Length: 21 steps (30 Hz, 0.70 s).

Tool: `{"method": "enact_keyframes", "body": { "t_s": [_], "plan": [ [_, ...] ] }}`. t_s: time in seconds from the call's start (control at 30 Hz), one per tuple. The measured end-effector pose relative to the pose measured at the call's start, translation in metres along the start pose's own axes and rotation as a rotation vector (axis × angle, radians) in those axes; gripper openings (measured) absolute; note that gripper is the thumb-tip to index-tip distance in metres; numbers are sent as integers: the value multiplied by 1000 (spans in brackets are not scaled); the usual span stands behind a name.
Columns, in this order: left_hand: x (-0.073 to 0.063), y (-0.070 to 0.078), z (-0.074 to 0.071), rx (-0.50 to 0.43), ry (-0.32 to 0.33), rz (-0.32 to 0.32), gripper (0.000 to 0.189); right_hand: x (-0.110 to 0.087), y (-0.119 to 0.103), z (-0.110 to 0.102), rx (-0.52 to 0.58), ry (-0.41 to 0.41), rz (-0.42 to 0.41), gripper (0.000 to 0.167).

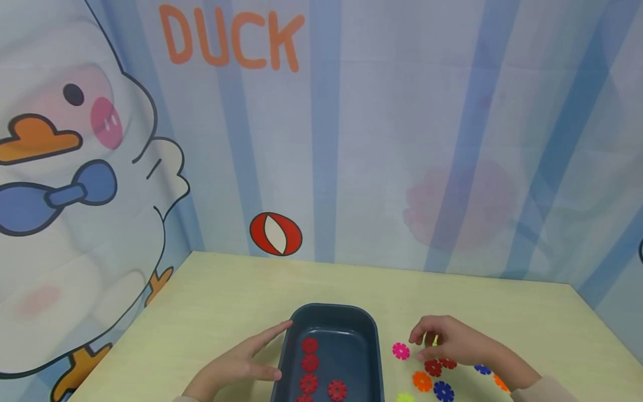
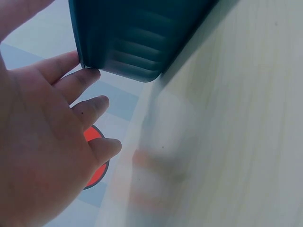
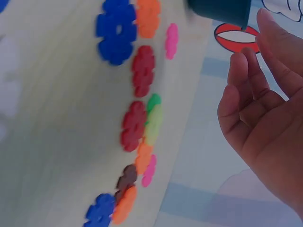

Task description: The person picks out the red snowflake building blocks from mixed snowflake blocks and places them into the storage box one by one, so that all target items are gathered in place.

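A dark blue-grey tray [image 1: 369,357] stands at the table's front, with several red snowflake discs [image 1: 310,363] in it. My left hand [image 1: 240,360] rests against the tray's left side, fingers extended; the left wrist view shows fingertips at its rim. To the right of the tray, my right hand [image 1: 454,341] hovers over loose snowflake discs, fingers loosely bent. Nothing shows between those fingers in the right wrist view. Below that hand lie red discs [image 1: 433,367], and a pink disc [image 1: 401,351] is just left of its fingertips.
Around the right hand lie an orange disc [image 1: 422,381], a blue disc [image 1: 444,391] and a yellow-green disc [image 1: 405,397]. More discs lie partly behind the right forearm. A printed curtain [image 1: 372,139] hangs along the back edge of the pale wooden table [image 1: 226,290].
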<state>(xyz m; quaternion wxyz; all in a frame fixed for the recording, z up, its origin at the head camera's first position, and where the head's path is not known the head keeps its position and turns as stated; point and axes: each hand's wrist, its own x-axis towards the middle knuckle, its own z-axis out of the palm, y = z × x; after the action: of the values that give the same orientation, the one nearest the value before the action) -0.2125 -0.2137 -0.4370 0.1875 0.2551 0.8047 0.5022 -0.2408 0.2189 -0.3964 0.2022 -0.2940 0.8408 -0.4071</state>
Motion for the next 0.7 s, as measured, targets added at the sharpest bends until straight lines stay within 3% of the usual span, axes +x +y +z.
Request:
{"method": "enact_keyframes", "body": {
  "t_s": [0.33, 0.7],
  "plan": [
    [-1, 0, 0, 2, -1, 4, 81, -10, 29, 3, 38, -19, 56, 25],
    [-1, -1, 0, 7, 0, 18, 80, -13, 44, 6, -81, 0, 43, 26]
  ]
}}
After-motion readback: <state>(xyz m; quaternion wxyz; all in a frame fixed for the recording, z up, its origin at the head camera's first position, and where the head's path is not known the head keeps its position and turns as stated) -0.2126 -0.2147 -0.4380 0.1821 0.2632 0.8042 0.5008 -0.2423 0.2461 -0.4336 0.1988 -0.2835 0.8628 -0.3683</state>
